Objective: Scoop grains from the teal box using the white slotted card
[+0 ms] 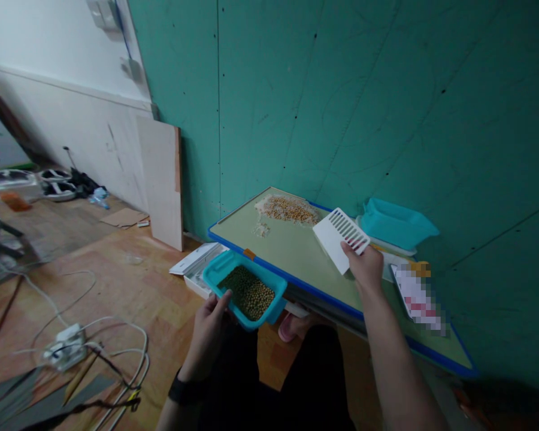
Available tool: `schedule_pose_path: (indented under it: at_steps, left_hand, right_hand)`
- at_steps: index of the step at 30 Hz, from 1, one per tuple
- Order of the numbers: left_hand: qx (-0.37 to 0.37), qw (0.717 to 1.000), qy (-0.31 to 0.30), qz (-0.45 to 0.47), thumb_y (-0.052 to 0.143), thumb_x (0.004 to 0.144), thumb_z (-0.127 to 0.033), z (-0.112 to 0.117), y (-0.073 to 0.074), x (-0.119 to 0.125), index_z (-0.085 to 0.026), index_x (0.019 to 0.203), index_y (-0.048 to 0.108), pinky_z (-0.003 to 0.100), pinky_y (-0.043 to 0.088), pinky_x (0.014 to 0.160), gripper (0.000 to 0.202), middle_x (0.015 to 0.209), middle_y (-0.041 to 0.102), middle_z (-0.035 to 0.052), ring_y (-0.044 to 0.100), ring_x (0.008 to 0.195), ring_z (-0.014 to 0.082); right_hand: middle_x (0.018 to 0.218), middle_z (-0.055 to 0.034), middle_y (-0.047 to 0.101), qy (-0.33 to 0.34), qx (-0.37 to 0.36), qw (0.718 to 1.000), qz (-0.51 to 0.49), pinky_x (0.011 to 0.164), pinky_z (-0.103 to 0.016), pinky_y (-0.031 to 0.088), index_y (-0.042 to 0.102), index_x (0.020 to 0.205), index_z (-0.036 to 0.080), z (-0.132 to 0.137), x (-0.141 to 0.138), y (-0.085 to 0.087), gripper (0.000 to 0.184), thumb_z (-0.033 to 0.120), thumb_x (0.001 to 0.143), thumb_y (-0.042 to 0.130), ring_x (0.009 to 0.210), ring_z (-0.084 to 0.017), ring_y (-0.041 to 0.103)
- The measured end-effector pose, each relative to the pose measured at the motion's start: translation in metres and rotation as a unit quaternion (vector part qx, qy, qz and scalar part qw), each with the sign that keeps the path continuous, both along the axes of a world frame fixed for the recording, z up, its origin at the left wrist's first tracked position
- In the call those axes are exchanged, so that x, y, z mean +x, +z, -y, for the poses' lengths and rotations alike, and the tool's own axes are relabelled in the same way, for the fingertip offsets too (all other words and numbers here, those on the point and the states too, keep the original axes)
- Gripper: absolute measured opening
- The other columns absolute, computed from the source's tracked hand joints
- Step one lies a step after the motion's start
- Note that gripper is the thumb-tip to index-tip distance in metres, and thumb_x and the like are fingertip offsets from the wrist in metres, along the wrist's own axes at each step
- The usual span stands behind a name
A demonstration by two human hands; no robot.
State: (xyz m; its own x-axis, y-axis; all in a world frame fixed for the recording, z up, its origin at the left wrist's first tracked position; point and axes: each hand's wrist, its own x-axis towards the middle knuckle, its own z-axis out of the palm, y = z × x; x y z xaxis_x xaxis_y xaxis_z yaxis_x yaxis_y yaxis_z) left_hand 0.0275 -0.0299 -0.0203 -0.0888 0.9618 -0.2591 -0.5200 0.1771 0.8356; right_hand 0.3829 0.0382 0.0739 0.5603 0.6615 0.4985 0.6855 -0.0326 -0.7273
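Observation:
My left hand (209, 326) grips the near rim of a teal tray (220, 266) filled with green beans (248, 293), holding it just off the front edge of a small green table (296, 251) with a blue border. My right hand (366, 266) is closed on a white slotted scraper (340, 237), raised over the table top. A pile of yellow grains mixed with white ones (287, 209) lies at the table's far corner.
A second teal tray (395, 222) rests on a white tray at the table's right, next to a printed card (415, 296). A green wall stands behind. A wooden board (161, 182) leans at left. Cables and a power strip (67, 347) lie on the wooden floor.

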Motion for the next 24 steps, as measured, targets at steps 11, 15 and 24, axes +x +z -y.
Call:
schedule_pose_path:
  at_steps: [11,15,24]
  left_hand:
    - [0.013,1.0,0.013,-0.022,0.087,0.065,-0.052,-0.002,-0.005,0.001,-0.018,0.07,0.063,0.022,0.041,0.047,0.042,0.052,0.058,-0.0036,0.053,0.046,0.0119]
    - [-0.001,1.0,0.009,-0.027,0.089,0.06,-0.055,0.002,0.004,-0.001,-0.017,0.072,0.065,0.022,0.042,0.047,0.046,0.054,0.059,-0.0036,0.053,0.047,0.0117]
    - [0.001,0.999,0.024,-0.027,0.087,0.062,-0.057,0.0,-0.007,-0.001,-0.017,0.073,0.066,0.021,0.037,0.043,0.047,0.051,0.058,-0.0046,0.049,0.042,0.0104]
  right_hand:
    - [0.072,-0.0055,0.073,0.184,-0.059,0.958,-0.212,0.062,-0.033,0.052,0.073,0.08,0.015,-0.007,0.043,0.0,0.052,0.051,0.046,0.09,0.068,-0.023,0.067]
    - [0.068,-0.0035,0.071,0.158,-0.054,0.954,-0.251,0.056,-0.03,0.049,0.071,0.076,0.014,-0.03,0.05,0.003,0.053,0.046,0.038,0.09,0.061,-0.02,0.063]
    - [0.074,-0.005,0.073,0.156,-0.011,0.948,-0.277,0.056,-0.031,0.051,0.07,0.083,0.016,-0.05,0.054,0.007,0.055,0.045,0.04,0.089,0.063,-0.021,0.066]
